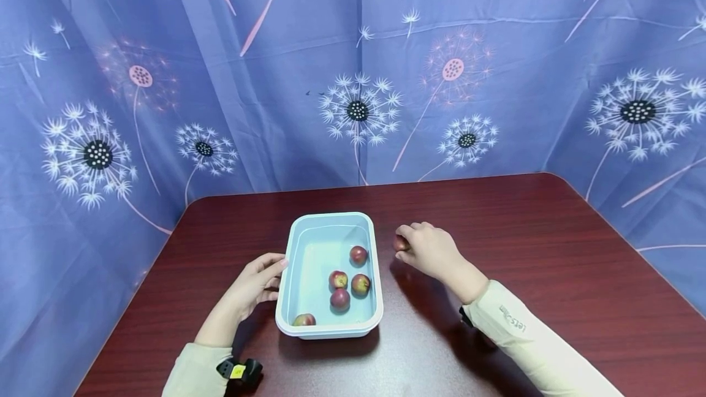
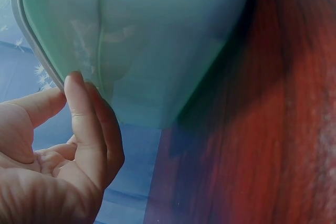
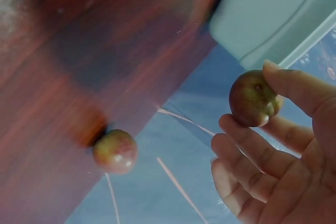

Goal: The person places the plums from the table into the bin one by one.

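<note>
Pale right sleeve (image 1: pixel 535 336) angles toward a blue tub (image 1: pixel 331 330), both hands busy

Coming in from the tub's near right, the forearm slants up to a right hand (image 1: pixel 432 251) that is turned palm down. Its thumb and fingers pinch one reddish round fruit (image 3: pixel 252 99), and the remaining fingers are half curled. That fruit is just right of the tub, apart from its wall.

On the tub's left, the other forearm rises from the near side, a black wrist device (image 1: pixel 241 371) strapped on. The left hand (image 1: pixel 248 287) grips the tub's left rim between thumb and fingers, with the other fingers loosely bent beneath.

Five similar fruits (image 1: pixel 339 299) lie in the tub: four toward its right side, one in the near left corner. Another loose fruit (image 3: pixel 115 151) rests on the table (image 1: pixel 529 231), farther from the tub than the pinched one, as the right wrist view shows.
</note>
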Demonstrator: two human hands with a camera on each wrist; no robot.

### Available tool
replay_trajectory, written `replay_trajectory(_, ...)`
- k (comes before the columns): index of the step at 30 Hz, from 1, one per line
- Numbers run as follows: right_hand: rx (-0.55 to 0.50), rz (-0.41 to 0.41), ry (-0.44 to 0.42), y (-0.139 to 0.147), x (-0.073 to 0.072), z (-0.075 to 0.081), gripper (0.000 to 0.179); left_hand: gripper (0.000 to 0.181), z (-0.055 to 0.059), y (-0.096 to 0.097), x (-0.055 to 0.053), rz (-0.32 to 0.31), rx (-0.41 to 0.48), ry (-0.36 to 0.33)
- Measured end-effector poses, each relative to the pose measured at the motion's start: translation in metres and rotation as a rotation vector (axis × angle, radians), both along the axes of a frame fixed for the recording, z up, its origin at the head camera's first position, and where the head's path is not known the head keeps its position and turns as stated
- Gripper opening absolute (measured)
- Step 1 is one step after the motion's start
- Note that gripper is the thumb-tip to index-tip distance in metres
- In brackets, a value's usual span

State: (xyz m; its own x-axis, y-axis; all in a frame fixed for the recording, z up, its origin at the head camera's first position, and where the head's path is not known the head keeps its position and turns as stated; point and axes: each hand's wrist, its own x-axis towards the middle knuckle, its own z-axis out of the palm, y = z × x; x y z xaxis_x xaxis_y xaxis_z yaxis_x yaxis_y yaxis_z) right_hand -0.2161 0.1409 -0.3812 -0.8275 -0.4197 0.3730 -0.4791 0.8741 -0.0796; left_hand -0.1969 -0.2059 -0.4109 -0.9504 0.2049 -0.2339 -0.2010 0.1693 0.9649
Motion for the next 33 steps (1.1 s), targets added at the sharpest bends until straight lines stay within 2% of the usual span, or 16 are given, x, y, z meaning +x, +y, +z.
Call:
replay_trajectory(7, -0.018, 0.007, 0.026, -0.006, 0.000, 0.010, 0.030, 0.049, -0.002, -0.001, 0.000, -0.005, 0.004, 0.003)
replay_trajectory(14, -0.034, 0.052, 0.078, -0.015, 0.003, 0.019, 0.036, 0.048, -0.003, 0.000, 0.000, 0.008, 0.002, -0.001)
replay_trajectory(20, -0.043, 0.094, 0.112, -0.023, 0.005, 0.021, 0.036, 0.048, -0.004, -0.002, -0.001, 0.008, -0.003, -0.001)
replay_trajectory(33, -0.003, 0.159, 0.111, -0.039, 0.006, 0.022, 0.037, 0.049, -0.001, -0.001, 0.000, -0.009, 0.003, 0.005)
